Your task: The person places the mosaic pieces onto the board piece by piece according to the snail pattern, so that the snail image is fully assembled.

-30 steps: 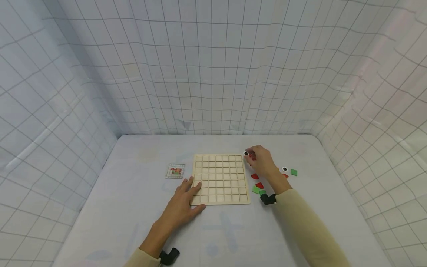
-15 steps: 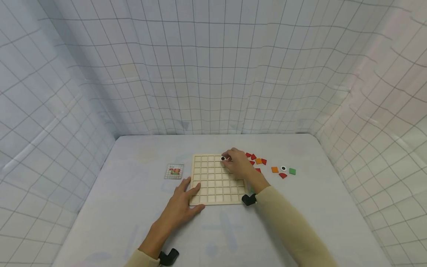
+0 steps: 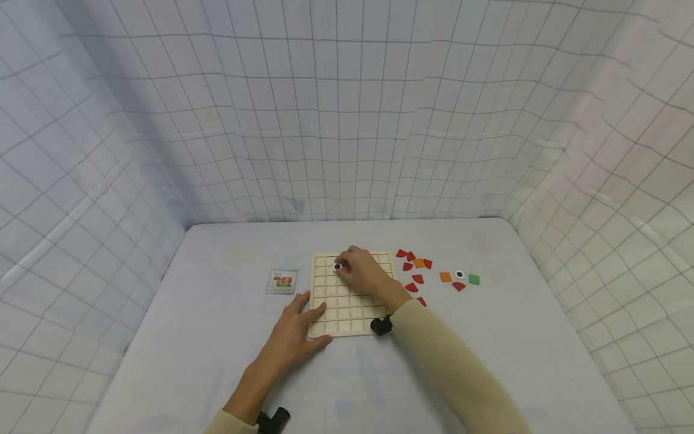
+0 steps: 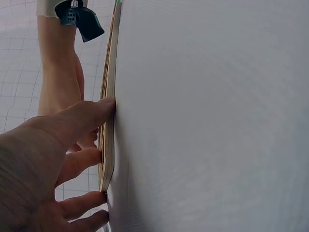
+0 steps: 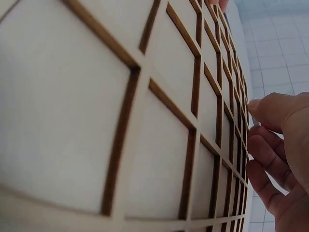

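A pale wooden grid board [image 3: 344, 313] lies on the white table. My left hand [image 3: 297, 331] rests at its front left corner, fingers spread; in the left wrist view the thumb [image 4: 104, 108] touches the board's edge. Over the upper left cells my right hand [image 3: 360, 271] pinches a white round piece with a black dot [image 3: 338, 266] between thumb and fingertips. The right wrist view shows the fingers [image 5: 265, 150] beyond the grid's cells, the piece mostly hidden there. Whether the piece touches the board, I cannot tell.
Right of the board lie several red quarter-round pieces [image 3: 417, 279], orange squares [image 3: 446, 276], a green square [image 3: 474, 279] and another black-dotted white round piece [image 3: 459, 274]. To the left is a small picture card [image 3: 282, 281]. Grid-patterned curtains [image 3: 347, 120] surround the table.
My right hand has carried the dotted white piece leftward from the board's far right corner to its upper left cells. The left hand has stayed at the front left corner.
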`<state>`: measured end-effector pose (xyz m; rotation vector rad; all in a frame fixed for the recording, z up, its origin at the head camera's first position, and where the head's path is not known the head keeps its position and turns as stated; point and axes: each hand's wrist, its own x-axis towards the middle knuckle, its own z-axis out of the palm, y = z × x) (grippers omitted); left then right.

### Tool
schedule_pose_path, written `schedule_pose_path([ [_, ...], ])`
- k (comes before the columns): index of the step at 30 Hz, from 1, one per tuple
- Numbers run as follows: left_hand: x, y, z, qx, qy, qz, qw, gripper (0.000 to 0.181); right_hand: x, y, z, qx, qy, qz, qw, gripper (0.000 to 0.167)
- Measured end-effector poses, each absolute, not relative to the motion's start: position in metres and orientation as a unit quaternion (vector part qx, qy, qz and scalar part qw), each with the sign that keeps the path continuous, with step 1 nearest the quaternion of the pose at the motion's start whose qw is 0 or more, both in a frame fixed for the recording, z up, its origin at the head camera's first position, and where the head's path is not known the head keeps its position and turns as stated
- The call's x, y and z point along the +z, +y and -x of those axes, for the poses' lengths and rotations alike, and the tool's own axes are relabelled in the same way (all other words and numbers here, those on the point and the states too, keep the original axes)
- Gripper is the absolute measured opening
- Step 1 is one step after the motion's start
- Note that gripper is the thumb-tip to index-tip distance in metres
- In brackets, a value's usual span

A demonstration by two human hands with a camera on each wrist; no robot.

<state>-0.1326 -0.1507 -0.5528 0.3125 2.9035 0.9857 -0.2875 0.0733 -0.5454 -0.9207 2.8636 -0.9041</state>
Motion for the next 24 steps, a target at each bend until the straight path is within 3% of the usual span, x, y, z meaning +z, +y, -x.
schedule_pose_path([
  [24, -0.552, -0.151, 0.134, 0.321, 0.942, -0.096, 0.035, 0.074, -0.559, 0.06, 0.294, -0.27, 0.912, 0.308, -0.009, 0.018],
])
